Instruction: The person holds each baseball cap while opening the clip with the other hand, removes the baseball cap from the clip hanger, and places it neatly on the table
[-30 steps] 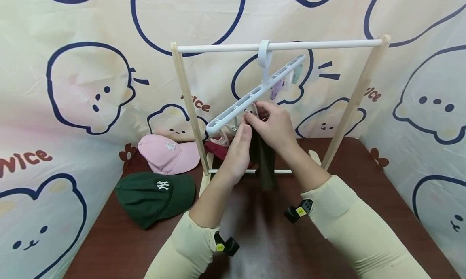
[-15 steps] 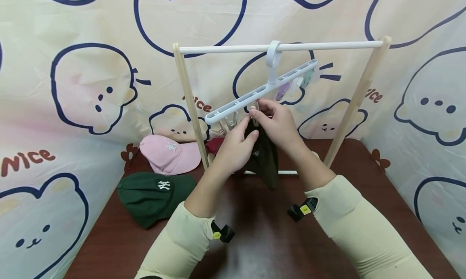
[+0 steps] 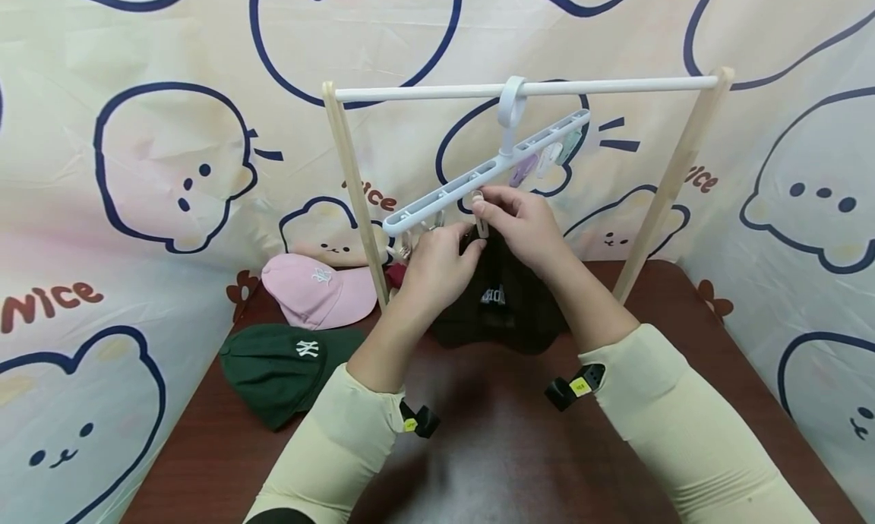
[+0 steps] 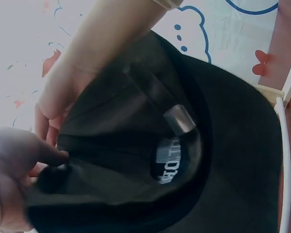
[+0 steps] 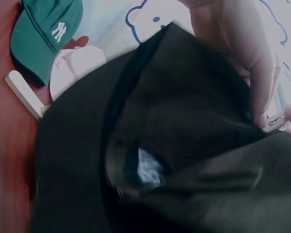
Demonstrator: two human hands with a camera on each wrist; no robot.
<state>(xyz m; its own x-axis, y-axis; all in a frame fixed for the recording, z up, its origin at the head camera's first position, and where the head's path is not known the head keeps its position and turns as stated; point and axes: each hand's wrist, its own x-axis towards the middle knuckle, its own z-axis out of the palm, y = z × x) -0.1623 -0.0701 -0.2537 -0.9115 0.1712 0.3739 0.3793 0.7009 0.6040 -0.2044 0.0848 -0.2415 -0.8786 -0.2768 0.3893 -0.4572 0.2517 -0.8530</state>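
A black cap (image 3: 509,307) hangs below the pale blue clip hanger (image 3: 478,176), its hollow inside and a white-lettered patch turned to the head view. My left hand (image 3: 440,269) pinches the top of the cap near the clip, with the thumb (image 4: 56,156) on the cloth in the left wrist view. Between the thumb and fingers of my right hand (image 3: 526,224) is a beige clothes peg (image 3: 481,219) under the hanger bar, at the cap's upper edge. Whether the peg has bitten onto the cloth is hard to tell.
The hanger hooks over the white rail (image 3: 615,86) of a wooden rack (image 3: 666,197). Purple, white and teal pegs (image 3: 549,159) dangle from its far end. On the table's left lie a pink cap (image 3: 321,288) and a green cap (image 3: 290,372). A red item (image 3: 395,273) shows behind the rack.
The cap has swung from a narrow, edge-on hang to facing the head view. The hanger shifted right, then slightly back. My left hand turned from beside the cap to its top.
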